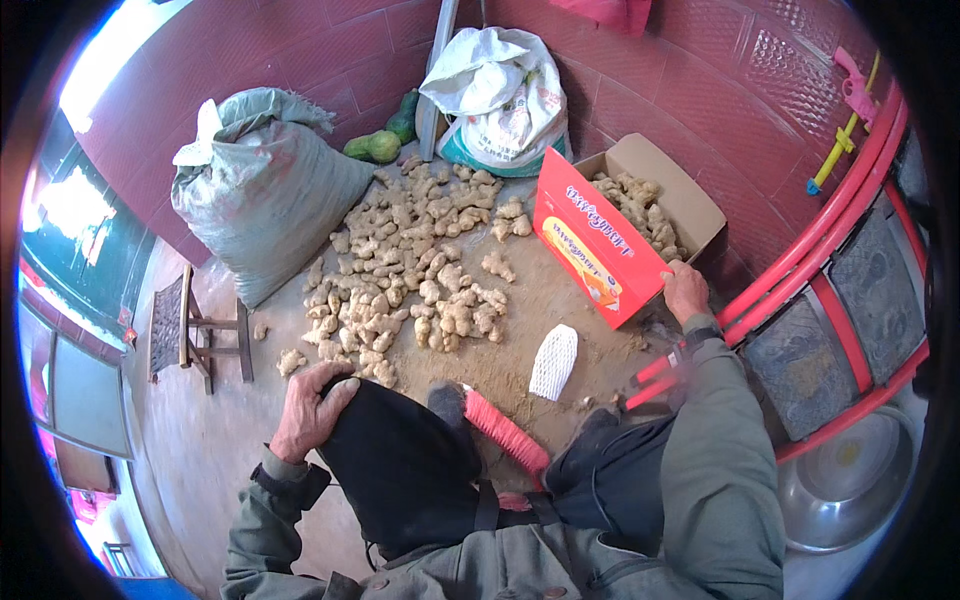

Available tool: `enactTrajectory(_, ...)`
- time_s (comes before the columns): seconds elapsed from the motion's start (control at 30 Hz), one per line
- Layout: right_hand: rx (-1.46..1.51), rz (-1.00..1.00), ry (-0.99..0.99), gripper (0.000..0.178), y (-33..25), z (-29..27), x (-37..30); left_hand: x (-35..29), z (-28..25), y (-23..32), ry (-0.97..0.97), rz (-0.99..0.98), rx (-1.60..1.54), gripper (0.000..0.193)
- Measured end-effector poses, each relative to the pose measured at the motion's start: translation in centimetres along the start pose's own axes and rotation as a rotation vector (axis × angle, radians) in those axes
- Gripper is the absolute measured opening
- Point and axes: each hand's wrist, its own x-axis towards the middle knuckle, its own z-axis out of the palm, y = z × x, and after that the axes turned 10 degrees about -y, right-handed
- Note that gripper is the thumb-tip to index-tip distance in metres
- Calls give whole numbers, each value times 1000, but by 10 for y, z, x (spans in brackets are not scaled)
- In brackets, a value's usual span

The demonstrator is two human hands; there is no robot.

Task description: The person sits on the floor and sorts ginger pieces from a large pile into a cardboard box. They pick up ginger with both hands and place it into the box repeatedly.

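Observation:
My right hand [686, 291] grips the near right corner of a cardboard box [600, 245], red outside with an open brown flap. Ginger roots [640, 205] fill part of the box. My left hand [310, 411] lies over my left knee with its thumb apart, holding nothing. Beyond that knee, a wide heap of ginger [405, 265] spreads across the dusty floor. On the floor between the heap and my right arm lies a white foam net sleeve [553, 362].
A full grey-green woven sack [265, 190] stands behind left, near a small folding stool [185, 325]. By the wall are a white sack [505, 110] and green gourds [380, 146]. At right stand a red metal frame [835, 330] and a steel basin [845, 480].

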Motion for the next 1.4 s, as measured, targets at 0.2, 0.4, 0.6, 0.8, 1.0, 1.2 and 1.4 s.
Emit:
enactTrajectory(0.2, 1, -31, -70, 36, -1, -4, -3, -18, -1, 8, 40, 21, 64, 32)
enactTrajectory(0.4, 27, -21, -146, 53, -4, -17, -15, -2, 26, 16, 55, 194, 397, 47)
enactTrajectory(0.6, 145, 110, -264, 80, -5, -28, -15, 6, 30, 4, 77, 236, 392, 45)
enactTrajectory(0.8, 156, 264, -438, 60, 2, -55, -3, 4, 28, -10, 121, 146, 346, 44)
enactTrajectory(1.0, -18, 52, -143, 41, -21, -55, 12, -1, 24, -12, 91, 116, 346, 43)
enactTrajectory(1.2, 399, -150, -438, 32, -96, -11, 15, 0, 23, -18, 76, 138, 346, 43)
enactTrajectory(1.4, 31, -707, -705, 30, -140, 99, -24, 2, 23, -25, 79, 93, 291, 42)
